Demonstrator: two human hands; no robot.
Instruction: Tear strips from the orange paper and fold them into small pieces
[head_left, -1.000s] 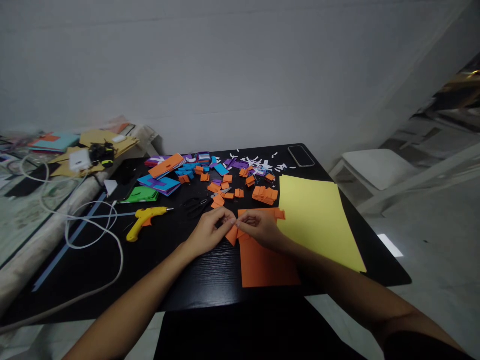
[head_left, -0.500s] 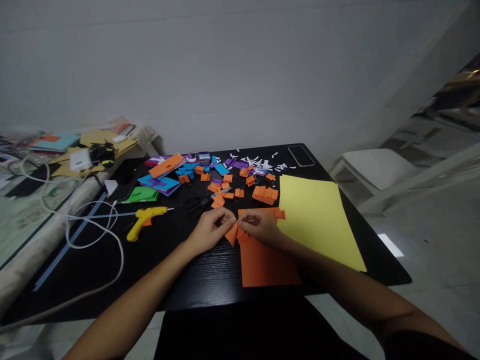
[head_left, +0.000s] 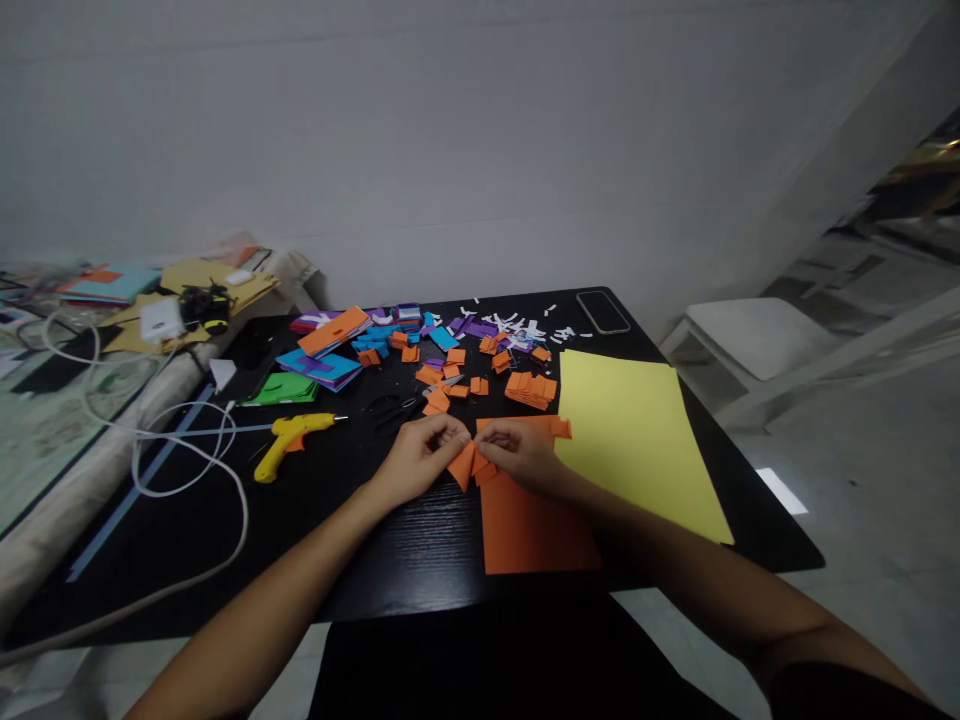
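Between my hands is a small folded piece of orange paper [head_left: 463, 467], pinched at its upper edge. My left hand [head_left: 417, 458] is closed on its left side, thumb against forefinger. From the other side my right hand [head_left: 525, 455] grips it with closed fingertips, which partly hide the folds. Under my right hand lies an orange sheet [head_left: 536, 530]. Just beyond my hands are several folded orange paper pieces [head_left: 436, 402] and a pair of scissors [head_left: 409, 405] with black handles. A stack of orange folded pieces [head_left: 531, 390] sits behind my right hand.
A yellow glue gun [head_left: 292, 440] lies left of my left arm, near a white cable [head_left: 244, 510]. Yellow sheets [head_left: 630, 430] lie at right, a phone [head_left: 603, 312] at the back corner. White paper scraps [head_left: 517, 327] and blue, purple and green papers [head_left: 281, 388] spread along the back.
Both hands stay almost in place. The orange paper piece between them has tilted slightly, and a bit more of it shows beneath my left fingertips.
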